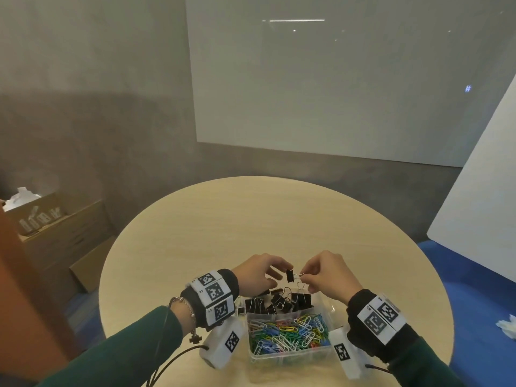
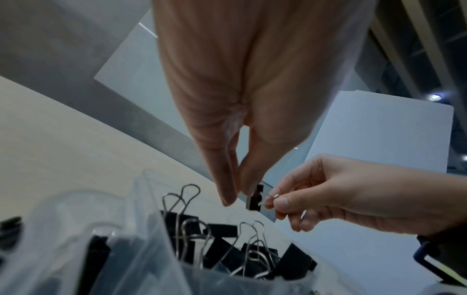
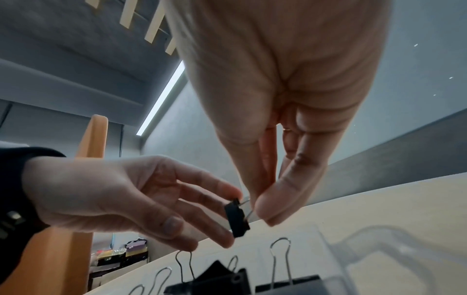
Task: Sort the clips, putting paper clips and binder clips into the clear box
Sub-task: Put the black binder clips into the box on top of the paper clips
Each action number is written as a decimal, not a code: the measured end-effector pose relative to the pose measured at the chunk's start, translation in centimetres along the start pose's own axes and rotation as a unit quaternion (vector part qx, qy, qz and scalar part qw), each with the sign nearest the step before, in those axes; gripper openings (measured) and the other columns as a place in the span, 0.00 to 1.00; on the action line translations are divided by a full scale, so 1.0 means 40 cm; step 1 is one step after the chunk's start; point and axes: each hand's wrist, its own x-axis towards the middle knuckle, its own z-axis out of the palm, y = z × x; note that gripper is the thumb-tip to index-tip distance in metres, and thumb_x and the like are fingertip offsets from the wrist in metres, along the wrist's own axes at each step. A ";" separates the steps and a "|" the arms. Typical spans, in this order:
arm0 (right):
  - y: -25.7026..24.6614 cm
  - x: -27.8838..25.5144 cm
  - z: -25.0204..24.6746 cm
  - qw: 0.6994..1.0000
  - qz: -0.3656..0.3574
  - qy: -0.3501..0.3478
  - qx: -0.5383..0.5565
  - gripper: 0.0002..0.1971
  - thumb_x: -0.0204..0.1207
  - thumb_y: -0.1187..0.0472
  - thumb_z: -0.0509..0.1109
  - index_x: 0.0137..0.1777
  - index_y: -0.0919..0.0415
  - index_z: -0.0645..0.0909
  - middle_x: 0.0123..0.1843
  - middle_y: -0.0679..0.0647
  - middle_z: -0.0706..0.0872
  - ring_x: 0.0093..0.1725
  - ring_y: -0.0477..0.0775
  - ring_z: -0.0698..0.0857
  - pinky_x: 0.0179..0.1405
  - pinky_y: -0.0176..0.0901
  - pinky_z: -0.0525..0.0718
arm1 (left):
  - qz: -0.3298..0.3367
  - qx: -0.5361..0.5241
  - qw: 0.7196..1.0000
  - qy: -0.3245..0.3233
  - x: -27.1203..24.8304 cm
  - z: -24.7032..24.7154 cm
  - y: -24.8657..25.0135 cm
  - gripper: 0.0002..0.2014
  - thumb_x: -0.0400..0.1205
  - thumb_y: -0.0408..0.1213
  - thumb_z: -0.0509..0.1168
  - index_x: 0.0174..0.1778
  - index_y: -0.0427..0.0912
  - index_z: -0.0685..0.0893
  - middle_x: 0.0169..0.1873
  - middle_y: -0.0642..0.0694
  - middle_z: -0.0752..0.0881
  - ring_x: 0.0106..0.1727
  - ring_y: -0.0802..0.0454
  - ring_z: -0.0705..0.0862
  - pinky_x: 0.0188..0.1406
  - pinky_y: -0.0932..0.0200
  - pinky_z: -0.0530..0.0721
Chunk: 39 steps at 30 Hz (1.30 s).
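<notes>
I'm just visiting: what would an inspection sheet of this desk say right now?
Surface: round pale table.
Job's things: clear box holds coloured paper clips in the near compartment, black binder clips in the far one; small binder clip held above it.
Clutter: nothing seen on the table.
Grippers: left hand holds its black body; right hand pinches its wire handle.
Cables: black cord by the left sleeve.
Surroundings: cardboard boxes, white board.
</notes>
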 end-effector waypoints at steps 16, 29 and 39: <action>-0.036 0.030 -0.001 0.999 -0.031 -0.014 -0.034 0.11 0.72 0.66 0.76 0.54 0.63 0.86 0.38 0.58 0.92 0.34 0.50 0.92 0.39 0.35 0.89 | -0.152 0.223 0.963 -0.013 -0.090 -0.114 -0.112 0.20 0.77 0.46 0.72 0.64 0.50 0.78 0.62 0.48 0.77 0.54 0.52 0.79 0.57 0.55 0.81; -0.128 -0.044 0.026 0.955 -0.174 -0.174 -0.164 0.20 0.72 0.56 0.77 0.65 0.50 0.83 0.65 0.51 0.80 0.64 0.50 0.77 0.62 0.44 0.77 | -0.122 0.230 0.962 -0.085 -0.075 -0.053 -0.156 0.23 0.72 0.44 0.76 0.62 0.50 0.79 0.53 0.50 0.73 0.50 0.50 0.80 0.54 0.51 0.84; -0.105 -0.029 0.051 0.909 -0.143 -0.254 -0.298 0.39 0.65 0.51 0.82 0.76 0.50 0.70 0.84 0.47 0.59 0.79 0.55 0.66 0.77 0.52 0.70 | -0.114 0.183 0.974 -0.069 -0.083 -0.072 -0.177 0.20 0.70 0.42 0.79 0.48 0.48 0.73 0.54 0.46 0.83 0.45 0.51 0.82 0.37 0.63 0.78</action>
